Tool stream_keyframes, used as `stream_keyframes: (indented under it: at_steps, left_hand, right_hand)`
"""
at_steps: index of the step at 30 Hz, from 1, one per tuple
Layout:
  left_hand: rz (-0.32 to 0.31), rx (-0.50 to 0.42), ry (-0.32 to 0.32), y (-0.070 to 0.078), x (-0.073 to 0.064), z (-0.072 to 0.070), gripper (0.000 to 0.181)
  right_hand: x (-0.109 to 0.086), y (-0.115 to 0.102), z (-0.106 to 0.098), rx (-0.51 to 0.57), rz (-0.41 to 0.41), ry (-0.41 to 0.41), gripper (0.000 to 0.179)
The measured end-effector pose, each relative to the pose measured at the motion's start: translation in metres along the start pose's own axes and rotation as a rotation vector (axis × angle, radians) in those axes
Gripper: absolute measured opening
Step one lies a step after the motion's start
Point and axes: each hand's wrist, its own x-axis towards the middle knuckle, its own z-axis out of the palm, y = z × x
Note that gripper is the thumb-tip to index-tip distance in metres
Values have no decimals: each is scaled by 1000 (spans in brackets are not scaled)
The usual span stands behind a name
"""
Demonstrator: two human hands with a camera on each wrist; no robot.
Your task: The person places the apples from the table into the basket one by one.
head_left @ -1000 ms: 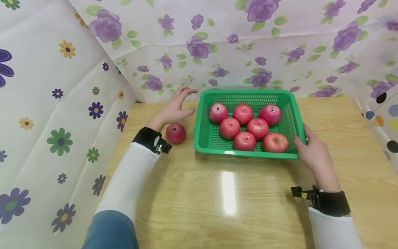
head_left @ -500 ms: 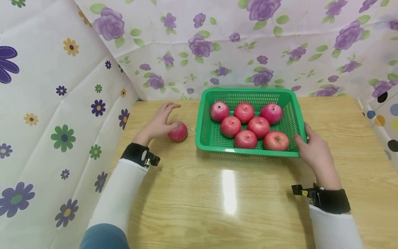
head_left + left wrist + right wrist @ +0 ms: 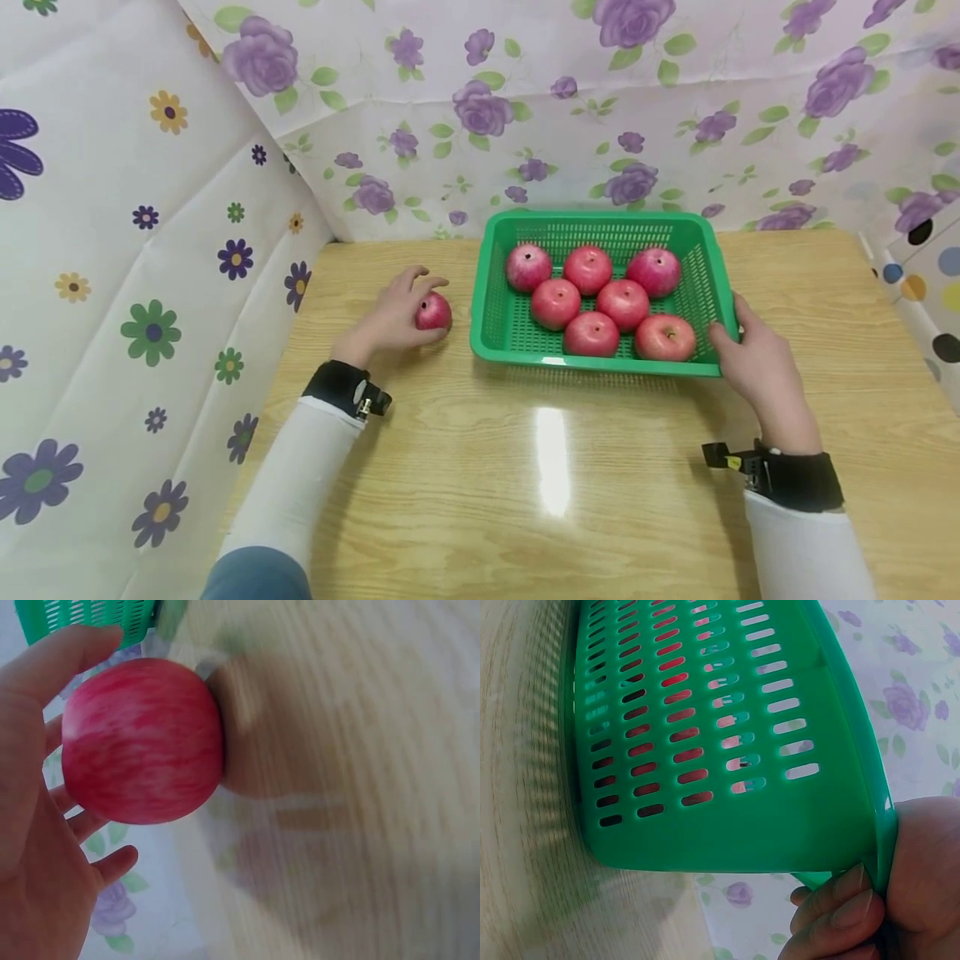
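A red apple rests on the wooden table, left of a green basket holding several red apples. My left hand reaches around this apple, thumb on its near side and fingers on its far side. In the left wrist view, a small gap shows between the thumb tip and the apple, and the little finger stands away from it. My right hand grips the basket's right rim near its front corner. The right wrist view shows fingertips under the rim of the basket.
Behind the basket rises a white sheet with purple flowers, meeting the table's back edge. Another flowered sheet stands along the left side, and a dotted one along the right.
My left hand has come away from the basket's left side, back and down to the lone apple, and now surrounds it. My right hand has stayed on the basket rim.
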Motion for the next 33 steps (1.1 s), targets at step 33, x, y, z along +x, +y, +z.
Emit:
stream_keyframes:
  at_steps: [33]
  left_hand:
    - [-39,-54,32,-1,1,3,69]
  right_hand:
    - [-2,-2,-2,9,-9,12,67]
